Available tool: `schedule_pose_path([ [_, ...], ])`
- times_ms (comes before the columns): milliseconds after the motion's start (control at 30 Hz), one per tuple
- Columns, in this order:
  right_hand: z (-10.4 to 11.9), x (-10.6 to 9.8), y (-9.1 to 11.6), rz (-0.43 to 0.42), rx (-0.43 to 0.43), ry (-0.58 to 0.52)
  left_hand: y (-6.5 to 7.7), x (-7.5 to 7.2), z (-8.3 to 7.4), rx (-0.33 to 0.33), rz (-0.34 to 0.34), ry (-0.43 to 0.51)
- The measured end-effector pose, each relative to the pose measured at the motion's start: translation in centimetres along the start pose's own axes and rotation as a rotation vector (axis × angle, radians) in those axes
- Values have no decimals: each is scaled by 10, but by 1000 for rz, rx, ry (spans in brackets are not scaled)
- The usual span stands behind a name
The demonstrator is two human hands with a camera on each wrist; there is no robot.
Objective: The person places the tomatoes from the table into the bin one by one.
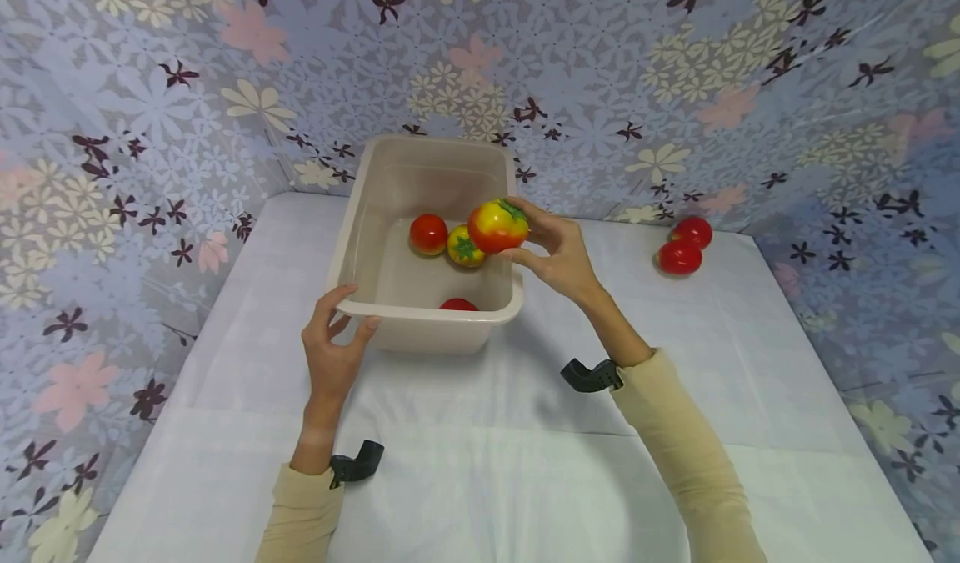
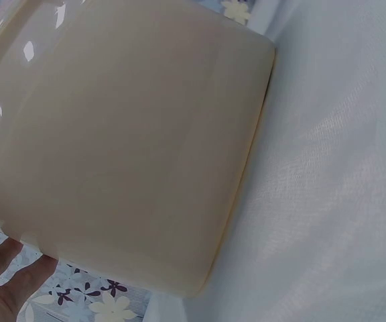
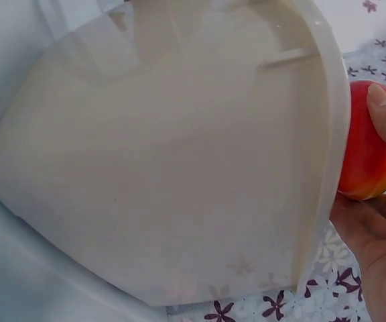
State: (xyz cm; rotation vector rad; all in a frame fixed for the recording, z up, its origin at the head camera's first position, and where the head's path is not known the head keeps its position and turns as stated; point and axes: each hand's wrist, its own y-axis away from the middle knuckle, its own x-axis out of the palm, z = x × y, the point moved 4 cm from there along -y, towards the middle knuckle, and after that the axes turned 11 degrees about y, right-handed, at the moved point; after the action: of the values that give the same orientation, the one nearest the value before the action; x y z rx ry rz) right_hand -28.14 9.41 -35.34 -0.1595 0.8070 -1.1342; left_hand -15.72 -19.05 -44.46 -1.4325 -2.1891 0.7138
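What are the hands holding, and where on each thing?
The right hand holds the red-yellow fruit by its sides; the left hand grips the beige bin at its rim's near-left corner.

The white-covered table (image 1: 480, 496) carries a beige bin (image 1: 435, 334) toward its far edge and, near the far right corner, two glossy red fruits (image 1: 680, 258) close together.
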Motion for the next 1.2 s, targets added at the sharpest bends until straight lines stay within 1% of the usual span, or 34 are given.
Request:
schedule_pose_path([
  [133, 1, 8, -2, 31, -8, 17, 0, 0, 1, -6, 0, -7],
  [300, 2, 15, -3, 61, -13, 0, 1, 1, 3, -30, -5, -21],
  [433, 1, 19, -3, 75, -14, -5, 2, 2, 2, -23, -6, -28],
  [567, 1, 20, -4, 76, -30, 2, 1, 1, 1, -19, -7, -23],
  [800, 4, 23, -6, 86, -83, 29, 0, 0, -1, -13, -17, -22],
  [900, 3, 23, -4, 97, -87, 40, 1, 1, -2, -24, -17, -23],
  [1033, 2, 23, -3, 120, -98, 28, 0, 2, -1, -38, -13, -24],
  [1200, 0, 22, 2, 152, -89, 67, 1, 2, -1, -26, -12, -15],
])
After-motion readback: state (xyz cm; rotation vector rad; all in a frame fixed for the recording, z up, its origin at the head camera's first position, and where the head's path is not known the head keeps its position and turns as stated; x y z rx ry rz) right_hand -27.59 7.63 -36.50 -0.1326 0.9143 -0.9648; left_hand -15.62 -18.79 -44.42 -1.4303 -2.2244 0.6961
